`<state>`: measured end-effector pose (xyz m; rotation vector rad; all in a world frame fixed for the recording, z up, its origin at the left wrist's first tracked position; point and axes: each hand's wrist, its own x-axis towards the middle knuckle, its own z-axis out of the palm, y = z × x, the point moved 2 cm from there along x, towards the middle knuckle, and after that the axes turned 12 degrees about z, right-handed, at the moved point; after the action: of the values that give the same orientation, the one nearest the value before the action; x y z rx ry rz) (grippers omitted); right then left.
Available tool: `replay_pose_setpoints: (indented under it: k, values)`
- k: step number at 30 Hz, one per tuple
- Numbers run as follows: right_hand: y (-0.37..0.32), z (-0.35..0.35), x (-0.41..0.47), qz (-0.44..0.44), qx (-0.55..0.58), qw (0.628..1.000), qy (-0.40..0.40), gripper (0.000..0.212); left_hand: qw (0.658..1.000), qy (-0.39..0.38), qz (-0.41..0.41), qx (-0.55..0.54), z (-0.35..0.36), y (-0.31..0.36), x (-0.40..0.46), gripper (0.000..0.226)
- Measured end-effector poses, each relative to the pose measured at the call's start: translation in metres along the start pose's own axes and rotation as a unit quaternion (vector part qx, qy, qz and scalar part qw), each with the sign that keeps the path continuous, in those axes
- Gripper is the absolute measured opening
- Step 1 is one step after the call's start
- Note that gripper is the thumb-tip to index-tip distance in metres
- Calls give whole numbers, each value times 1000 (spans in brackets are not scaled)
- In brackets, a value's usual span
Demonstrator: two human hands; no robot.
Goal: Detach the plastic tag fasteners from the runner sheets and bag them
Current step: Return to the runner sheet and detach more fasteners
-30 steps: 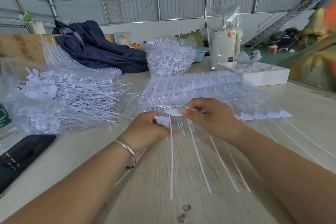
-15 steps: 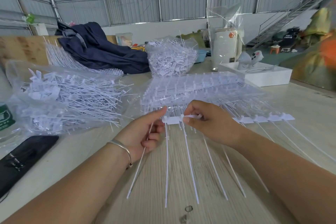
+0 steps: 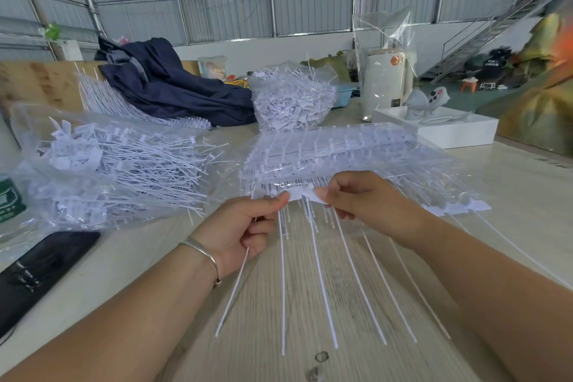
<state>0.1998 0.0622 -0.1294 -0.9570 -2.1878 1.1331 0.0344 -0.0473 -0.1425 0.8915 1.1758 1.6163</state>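
Note:
I hold a white runner sheet [image 3: 459, 206] of plastic tag fasteners above the table, its long tails [image 3: 322, 282] hanging toward me. My left hand [image 3: 238, 226] pinches the tab of the leftmost fastener [image 3: 296, 195] and also grips a loose detached fastener [image 3: 232, 291] under its curled fingers. My right hand [image 3: 366, 198] pinches the runner just right of that tab. Behind my hands lies a stack of full runner sheets [image 3: 335, 152] in clear plastic. A clear bag of detached fasteners [image 3: 117, 170] lies to the left.
A second bag of fasteners [image 3: 294, 99] stands at the back centre beside a dark blue garment [image 3: 173, 87]. A black phone [image 3: 40, 270] lies at the left edge. At the right back sit a white box [image 3: 459, 130] and a white canister [image 3: 384, 80].
My left hand has shifted onto the end fastener's tab while still holding the loose fastener. The runner has risen slightly and my hands have drawn closer together.

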Motion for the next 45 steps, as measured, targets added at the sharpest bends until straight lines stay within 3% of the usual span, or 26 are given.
replay_pose_setpoints:
  k: [5,7,11,14,18,21,24,26,30,32,38,41,43,45]
  values:
    - [-14,5,-8,-42,112,991,-57,38,991,-55,13,-120,12,-2,-5,26]
    - [-19,11,-11,-63,142,984,-83,41,980,-115,-2,-160,22,-5,-8,32]
    - [-18,16,-13,-78,143,981,-109,48,972,-205,-16,-112,31,-7,-13,22]
    - [-17,16,-12,-76,120,985,-101,57,977,-172,-37,-120,27,-8,-11,30]
    - [-20,13,-12,-82,123,988,-49,53,979,-137,-17,-149,24,-7,-10,11]
    - [-17,7,-9,-72,142,987,6,52,988,-68,20,-138,20,-2,-7,6]
    - [-11,0,-5,-63,128,987,73,38,995,45,90,-4,12,3,-3,16]
    - [-8,1,-4,-65,76,989,110,30,964,122,178,154,7,5,-4,23]
    - [-6,14,-4,-86,-62,982,154,30,882,83,296,356,21,0,-11,33]
    - [-5,15,-3,-87,-97,978,162,31,870,75,307,379,23,-4,-10,36]
    - [-5,9,-3,-93,-36,984,145,27,917,75,236,313,14,-2,-6,19]
    - [-7,1,-3,-100,6,986,134,25,984,47,123,118,7,1,-4,8]
    - [-9,1,-5,-112,45,989,91,20,999,8,47,-13,5,2,-3,11]
    - [-11,5,-7,-122,83,988,40,14,998,-24,23,-47,7,2,-3,15]
